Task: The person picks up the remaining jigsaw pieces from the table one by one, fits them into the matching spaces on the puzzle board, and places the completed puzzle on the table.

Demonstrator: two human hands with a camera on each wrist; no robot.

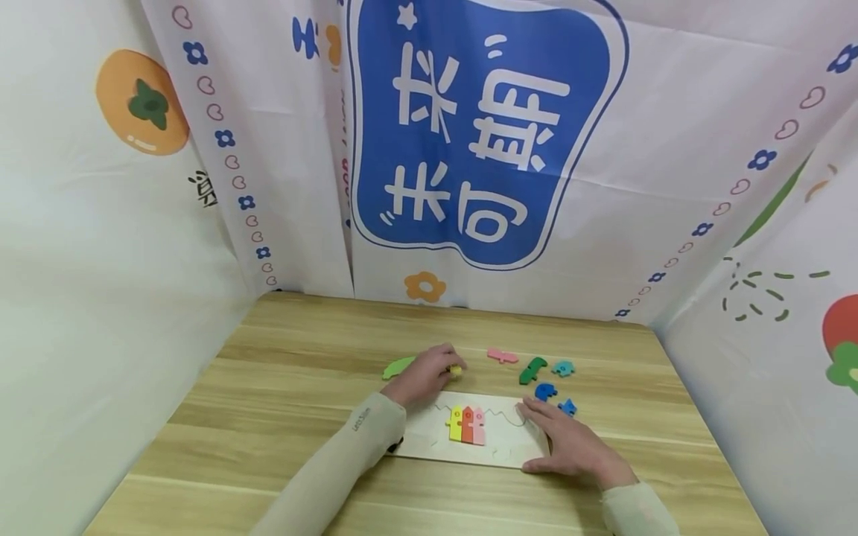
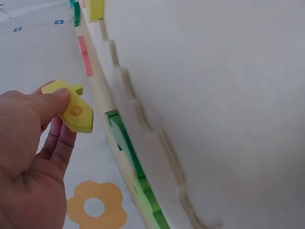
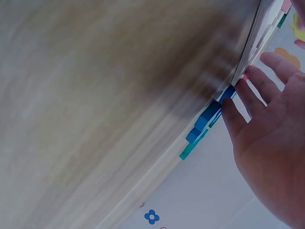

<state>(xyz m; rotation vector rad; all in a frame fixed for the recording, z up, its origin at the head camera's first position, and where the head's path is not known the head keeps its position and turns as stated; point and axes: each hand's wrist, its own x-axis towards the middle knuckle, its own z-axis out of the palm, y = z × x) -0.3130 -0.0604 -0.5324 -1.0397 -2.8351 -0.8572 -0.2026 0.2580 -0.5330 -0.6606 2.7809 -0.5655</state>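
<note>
"What's around me?"

"You face a wood-grain table (image 1: 281, 357) walled by white printed cloth (image 1: 670, 112), with a blue panel (image 1: 459, 160) of white characters at twelve o'clock."

"And near the board?"

"Taking your white board (image 1: 506, 447) as the dial, a pink piece (image 1: 502, 356) lies at one, a dark green piece (image 1: 532, 371) just past it, a teal piece (image 1: 564, 368) and a blue piece (image 1: 546, 391) at two, and a smaller blue piece (image 1: 567, 407) nearer three. A light green piece (image 1: 398, 367) sits at ten, partly hidden by your left hand (image 1: 425, 378); that arm also covers the board's left end."

"My hands?"

"Your left pinches a yellow piece (image 2: 85, 119) between thumb and fingers, beyond the board at twelve. Your right hand (image 1: 570, 441) grasps nothing, fingers extended at the board's three o'clock edge."

"How does the held piece look?"

"Yellow, pointed at one end, with an orange disc and a side tab. Three upright strips (image 1: 468, 428), yellow, red-orange and pink, stand side by side mid-board, below a jagged line."
</note>
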